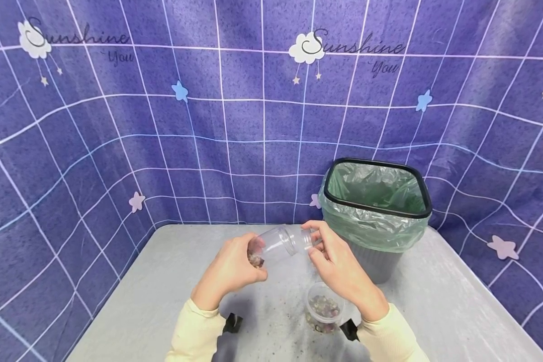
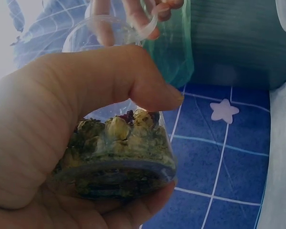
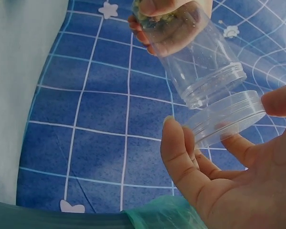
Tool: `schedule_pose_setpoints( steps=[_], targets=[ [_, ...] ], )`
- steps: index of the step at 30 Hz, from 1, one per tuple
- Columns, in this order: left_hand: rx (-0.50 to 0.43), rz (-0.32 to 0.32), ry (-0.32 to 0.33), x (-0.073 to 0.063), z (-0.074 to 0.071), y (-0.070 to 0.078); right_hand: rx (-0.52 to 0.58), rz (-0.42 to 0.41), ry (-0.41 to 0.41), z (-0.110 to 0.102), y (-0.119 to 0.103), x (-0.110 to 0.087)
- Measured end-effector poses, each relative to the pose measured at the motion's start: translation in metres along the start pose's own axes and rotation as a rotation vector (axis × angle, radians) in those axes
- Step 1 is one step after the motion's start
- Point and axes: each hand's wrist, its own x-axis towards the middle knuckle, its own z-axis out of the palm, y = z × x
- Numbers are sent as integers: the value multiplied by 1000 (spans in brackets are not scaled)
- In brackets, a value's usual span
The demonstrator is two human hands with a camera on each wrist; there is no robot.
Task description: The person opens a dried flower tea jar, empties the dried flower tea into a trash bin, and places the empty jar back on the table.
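My left hand (image 1: 233,264) grips a clear plastic jar (image 1: 271,244) round its base, tilted with its mouth toward the right. Dried flower buds (image 2: 119,133) lie in the bottom of it. In my right hand (image 1: 337,256) is a clear screw lid (image 3: 229,119), pinched at its edge between thumb and fingers. The lid faces the jar's mouth, with a narrow gap showing in the right wrist view. Below the right hand, a second clear jar (image 1: 324,318) stands on the table, with similar dried pieces inside; the hand and wrist lie close over it.
A grey bin (image 1: 380,259) with a green liner (image 1: 373,229) and black rim stands at the back right of the grey table (image 1: 172,291). Small crumbs (image 1: 280,322) are scattered left of the standing jar. A purple gridded cloth (image 1: 240,120) hangs behind.
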Motion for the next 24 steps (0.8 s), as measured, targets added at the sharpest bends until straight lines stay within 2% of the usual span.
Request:
schedule_pose_setpoints(
  steps=[9, 16, 24],
  targets=[
    [-49, -54, 31, 3, -17, -19, -12, 59, -73, 14, 1, -1],
    [-10, -81, 82, 2, -32, -31, -147, 68, -158, 35, -5, -7],
    [20, -104, 132, -2, -44, -37, -264, 52, -331, 58, -11, -19]
  ],
)
